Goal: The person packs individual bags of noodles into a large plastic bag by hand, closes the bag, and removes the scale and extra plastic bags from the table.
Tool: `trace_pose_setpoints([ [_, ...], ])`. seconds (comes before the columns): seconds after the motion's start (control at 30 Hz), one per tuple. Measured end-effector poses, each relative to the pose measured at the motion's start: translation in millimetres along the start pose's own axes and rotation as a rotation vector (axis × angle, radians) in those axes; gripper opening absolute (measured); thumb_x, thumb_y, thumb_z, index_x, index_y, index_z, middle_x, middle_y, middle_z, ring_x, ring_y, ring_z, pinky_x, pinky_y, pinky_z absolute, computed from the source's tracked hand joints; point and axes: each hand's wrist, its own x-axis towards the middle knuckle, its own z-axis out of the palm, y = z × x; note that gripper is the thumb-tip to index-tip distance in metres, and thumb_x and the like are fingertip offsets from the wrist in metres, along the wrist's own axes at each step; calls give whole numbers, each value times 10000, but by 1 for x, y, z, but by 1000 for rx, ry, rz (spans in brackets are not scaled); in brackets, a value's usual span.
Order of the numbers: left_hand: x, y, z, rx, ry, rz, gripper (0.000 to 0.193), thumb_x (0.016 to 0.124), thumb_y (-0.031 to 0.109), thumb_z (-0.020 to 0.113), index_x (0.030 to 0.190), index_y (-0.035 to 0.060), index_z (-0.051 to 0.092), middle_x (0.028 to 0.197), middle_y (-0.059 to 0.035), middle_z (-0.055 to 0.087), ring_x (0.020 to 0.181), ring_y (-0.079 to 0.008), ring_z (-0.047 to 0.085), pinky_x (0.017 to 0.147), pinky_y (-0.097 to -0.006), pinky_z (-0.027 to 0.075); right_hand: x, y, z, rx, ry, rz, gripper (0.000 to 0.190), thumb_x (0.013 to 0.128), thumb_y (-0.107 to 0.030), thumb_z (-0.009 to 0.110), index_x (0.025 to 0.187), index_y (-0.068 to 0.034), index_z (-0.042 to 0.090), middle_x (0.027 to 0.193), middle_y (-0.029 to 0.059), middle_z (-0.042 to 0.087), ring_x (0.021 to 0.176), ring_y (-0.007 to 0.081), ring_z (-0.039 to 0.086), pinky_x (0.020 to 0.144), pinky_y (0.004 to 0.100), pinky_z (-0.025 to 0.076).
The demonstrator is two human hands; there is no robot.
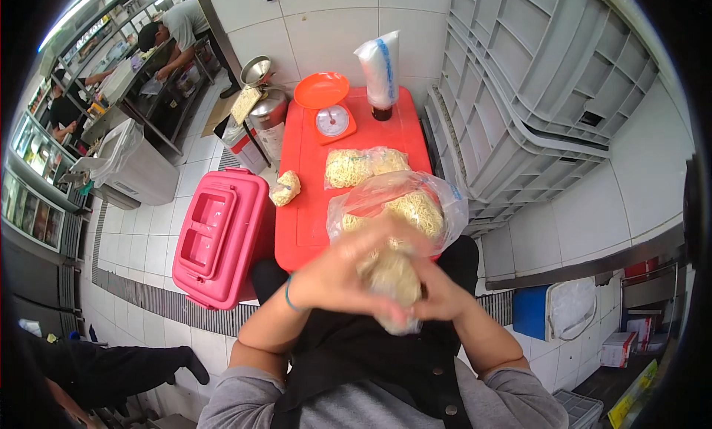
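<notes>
Above my lap, both hands grip a plastic bag of noodles (392,279), blurred by motion. My left hand (345,273), with a teal band at the wrist, wraps one side of it, and my right hand (442,290) holds the other. Just beyond my fingers, a large clear plastic bag (453,206) lies open on the red table (303,229), with loose yellow noodles (417,213) in it. Behind that are packed noodle bags (347,167) lying side by side. One small knotted noodle bag (286,189) sits at the table's left edge.
An orange dial scale (332,120) with a round pan stands at the table's back, beside a roll of plastic bags (381,67). Grey crates (500,112) are stacked close on the right. A pink lidded container (222,240) stands left. Other people (186,26) are nearby.
</notes>
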Motion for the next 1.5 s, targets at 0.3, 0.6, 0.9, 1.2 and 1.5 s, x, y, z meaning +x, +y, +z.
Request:
trace_pose_setpoints([
  [0.3, 86, -168, -53, 1017, -496, -218, 336, 771, -19, 611, 1062, 70, 753, 1435, -166, 555, 1296, -379, 520, 1097, -505, 394, 83, 31, -108, -400, 296, 356, 446, 710, -90, 607, 1143, 12, 644, 972, 48, 654, 889, 171, 603, 787, 311, 490],
  [0.6, 96, -160, -39, 624, -276, -115, 549, 702, -165, 515, 1227, -53, 627, 1291, -206, 594, 1207, -391, 570, 1033, -424, 473, 85, 32, -160, -226, 513, 734, 547, 697, -122, 607, 1213, 60, 603, 1038, 132, 636, 938, 262, 637, 795, 381, 514],
  [0.9, 78, -157, -38, 682, -146, -53, 534, 704, -189, 491, 1203, -68, 638, 1279, -212, 602, 1202, -397, 573, 1029, -439, 479, 95, 49, -139, -1227, 523, 639, 382, 952, -150, 544, 1279, 37, 607, 1228, 307, 650, 1164, 421, 637, 988, 492, 496],
  [1.2, 84, -139, -34, 792, -275, -135, 436, 746, -100, 605, 1177, -58, 652, 1269, -197, 617, 1189, -385, 581, 1014, -429, 477, 54, -66, -89, -379, 334, 323, 152, 938, -68, 678, 1025, 56, 679, 856, 103, 715, 647, 154, 697, 602, 269, 578],
  [1.5, 86, -90, 18, 1375, -129, -62, 144, 747, 128, 699, 829, 12, 723, 1146, -186, 619, 1014, -335, 569, 860, -374, 519, 34, -23, -143, -1259, 915, 150, 278, 820, -124, 783, 1062, -24, 686, 938, 91, 704, 856, 255, 659, 770, 328, 497],
])
